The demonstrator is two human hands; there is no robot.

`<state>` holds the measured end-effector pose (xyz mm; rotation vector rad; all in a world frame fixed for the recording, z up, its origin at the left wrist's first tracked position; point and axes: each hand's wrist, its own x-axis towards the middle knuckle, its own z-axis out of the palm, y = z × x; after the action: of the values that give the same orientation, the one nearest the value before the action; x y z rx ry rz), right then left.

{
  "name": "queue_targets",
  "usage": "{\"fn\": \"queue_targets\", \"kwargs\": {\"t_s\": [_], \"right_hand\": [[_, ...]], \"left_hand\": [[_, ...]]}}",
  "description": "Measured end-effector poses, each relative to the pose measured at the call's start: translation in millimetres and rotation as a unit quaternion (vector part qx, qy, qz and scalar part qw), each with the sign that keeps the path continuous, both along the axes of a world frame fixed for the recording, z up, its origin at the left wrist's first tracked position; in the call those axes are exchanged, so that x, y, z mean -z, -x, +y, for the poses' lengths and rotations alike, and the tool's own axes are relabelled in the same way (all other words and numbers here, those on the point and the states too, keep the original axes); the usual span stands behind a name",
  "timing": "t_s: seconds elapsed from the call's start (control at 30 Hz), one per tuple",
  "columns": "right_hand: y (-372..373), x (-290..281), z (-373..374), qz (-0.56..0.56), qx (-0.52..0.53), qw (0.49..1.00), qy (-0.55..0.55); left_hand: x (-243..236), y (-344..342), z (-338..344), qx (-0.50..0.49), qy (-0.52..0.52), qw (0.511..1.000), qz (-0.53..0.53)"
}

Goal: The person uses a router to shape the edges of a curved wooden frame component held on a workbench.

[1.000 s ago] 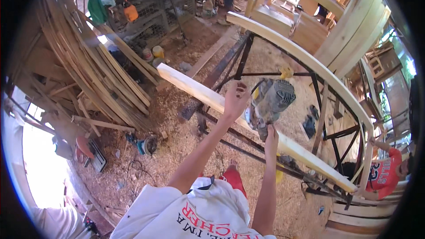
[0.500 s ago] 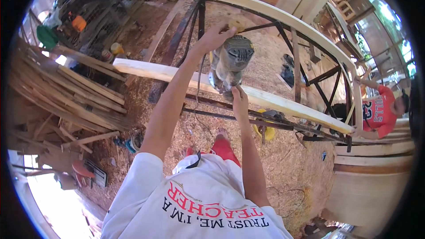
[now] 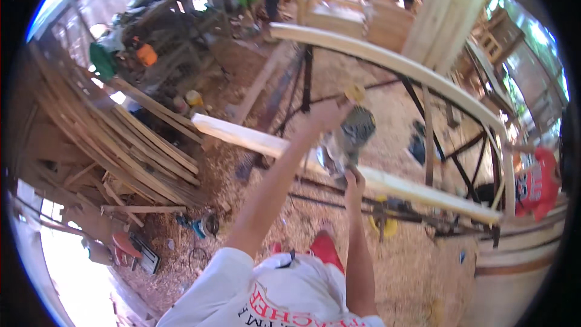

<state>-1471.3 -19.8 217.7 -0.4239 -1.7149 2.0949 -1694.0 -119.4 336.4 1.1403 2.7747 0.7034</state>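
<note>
A hand-held power tool (image 3: 358, 130) with a dark vented motor housing and a pale metal body rests over a long pale wooden plank (image 3: 417, 191). Its exact kind I cannot make out. My left hand (image 3: 333, 116) reaches across the plank and is closed at the tool's far side, beside a yellow round part (image 3: 355, 92); blur softens its fingers. On the near side, my right hand (image 3: 354, 183) is wrapped round a lower grip of the tool. The plank lies across a dark metal frame (image 3: 339, 203) and runs out to both sides of the tool.
A second pale board (image 3: 387, 60) spans the frame's far side. At the right, a person in red (image 3: 538, 184) reaches to the boards' ends. Stacked planks (image 3: 115, 139) lie left. A blue power tool (image 3: 206, 225) sits on the shaving-covered floor (image 3: 260, 218).
The whole view has shifted, so the scene sits further right and lower. Both my hands stay on the power tool, which remains at about the same place along the plank.
</note>
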Motion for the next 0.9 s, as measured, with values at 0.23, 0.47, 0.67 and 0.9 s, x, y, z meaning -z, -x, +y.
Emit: {"fn": "queue_targets", "kwargs": {"t_s": [0.23,0.47,0.67,0.9], "right_hand": [[7,34,30,0.019,0.092,0.996,-0.011],[12,42,44,0.028,0.065,0.998,-0.006],[15,42,41,0.022,0.083,0.996,0.023],[17,46,40,0.057,0.086,0.995,-0.001]], "left_hand": [[-41,-46,10,-0.073,-0.188,0.969,-0.142],[-40,-49,15,-0.098,-0.172,0.968,-0.156],[-35,-44,7,-0.087,-0.199,0.965,-0.149],[-39,-50,5,-0.090,-0.225,0.958,-0.152]]}}
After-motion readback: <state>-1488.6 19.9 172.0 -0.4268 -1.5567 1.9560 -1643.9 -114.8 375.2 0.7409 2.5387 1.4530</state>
